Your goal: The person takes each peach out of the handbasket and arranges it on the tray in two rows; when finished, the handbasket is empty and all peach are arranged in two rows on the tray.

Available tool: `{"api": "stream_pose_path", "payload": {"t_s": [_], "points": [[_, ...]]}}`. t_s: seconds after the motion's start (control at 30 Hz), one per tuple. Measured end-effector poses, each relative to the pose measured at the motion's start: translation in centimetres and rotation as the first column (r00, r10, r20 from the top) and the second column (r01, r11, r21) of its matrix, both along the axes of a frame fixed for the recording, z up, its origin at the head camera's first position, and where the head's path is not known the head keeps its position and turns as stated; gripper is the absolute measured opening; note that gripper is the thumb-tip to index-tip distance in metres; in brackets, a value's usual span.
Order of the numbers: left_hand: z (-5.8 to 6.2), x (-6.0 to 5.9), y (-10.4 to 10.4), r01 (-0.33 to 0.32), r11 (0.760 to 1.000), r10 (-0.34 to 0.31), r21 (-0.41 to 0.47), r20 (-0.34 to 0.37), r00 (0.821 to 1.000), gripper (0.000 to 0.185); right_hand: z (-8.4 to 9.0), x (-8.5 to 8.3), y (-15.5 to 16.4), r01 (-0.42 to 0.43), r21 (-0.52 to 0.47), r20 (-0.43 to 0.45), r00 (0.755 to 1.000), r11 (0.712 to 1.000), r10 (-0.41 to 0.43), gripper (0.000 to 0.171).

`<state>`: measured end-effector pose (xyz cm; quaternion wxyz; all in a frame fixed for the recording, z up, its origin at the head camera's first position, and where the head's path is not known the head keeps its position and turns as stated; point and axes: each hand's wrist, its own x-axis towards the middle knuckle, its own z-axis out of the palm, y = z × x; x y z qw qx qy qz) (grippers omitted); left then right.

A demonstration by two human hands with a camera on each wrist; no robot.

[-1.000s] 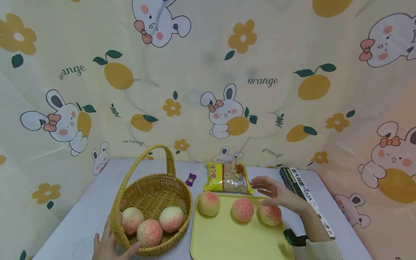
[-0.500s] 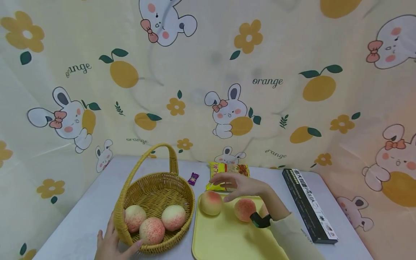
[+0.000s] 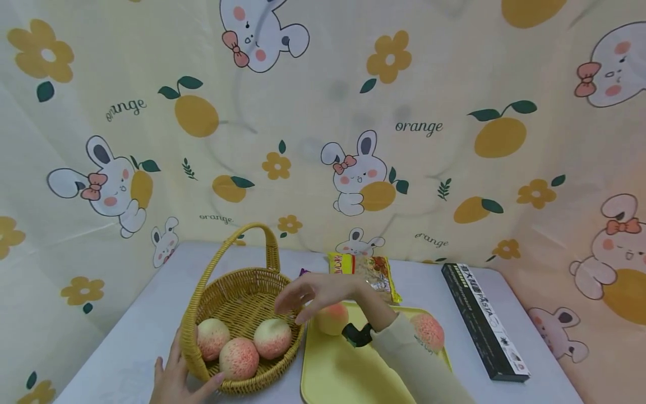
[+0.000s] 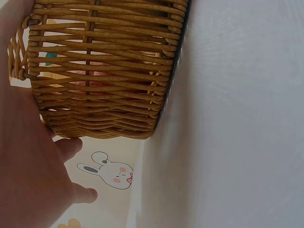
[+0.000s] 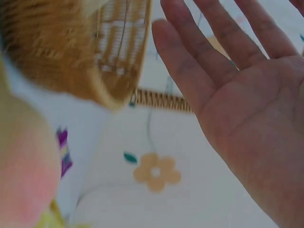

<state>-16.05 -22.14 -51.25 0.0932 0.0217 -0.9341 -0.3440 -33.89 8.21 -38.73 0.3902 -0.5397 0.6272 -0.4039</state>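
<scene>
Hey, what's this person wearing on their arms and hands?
Both hands are bare: no gloves or rings show. The right hand comes out of a pale cream long sleeve, with a black strap-mounted device at the wrist. The left hand shows no sleeve in view.

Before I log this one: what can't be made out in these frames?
- Head view: the tray's middle peach is hidden behind the right hand's sleeve.
- Head view: the purple candy is mostly covered by that hand.
- Left wrist view: the basket wall screens its peaches; left hand cut off.
- Right wrist view: near peach blurred.
</scene>
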Motion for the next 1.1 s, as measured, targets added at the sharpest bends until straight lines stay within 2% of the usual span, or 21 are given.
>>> {"api": "stream_pose_path", "payload": {"t_s": [0.1,0.23,0.37,0.63,0.93,1.1], "points": [[0.0,0.0,0.0,-0.003,1.0,0.003,0.003,0.002,1.0,0.105,-0.1,0.3,-1.8,-0.073,0.024,0.015,0.997,0.997,0.073,0.045],[0.1,0.0,0.1,-0.009,1.0,0.009,0.0,0.001,1.0,0.106,-0.4,0.7,-3.4,-0.104,0.054,0.055,0.993,0.993,0.101,0.047],[0.1,-0.1,0.0,-0.016,1.0,0.016,-0.009,-0.001,1.0,0.106,-1.2,0.7,-4.4,-0.098,0.056,0.084,0.992,0.994,0.093,0.049],[0.1,-0.2,-0.2,-0.013,1.0,0.014,-0.008,0.044,0.999,0.104,-2.9,0.5,-5.4,-0.109,0.064,0.116,0.988,0.992,0.101,0.053],[0.1,-0.3,-0.2,-0.017,1.0,0.017,-0.013,0.029,0.999,0.103,-3.2,-0.3,-5.4,-0.106,0.08,0.081,0.992,0.991,0.099,0.052],[0.2,-0.3,-0.2,-0.016,1.0,0.016,0.006,0.064,0.998,0.102,-3.3,-1.4,-5.7,-0.097,0.09,0.063,0.994,0.991,0.092,0.055]]}}
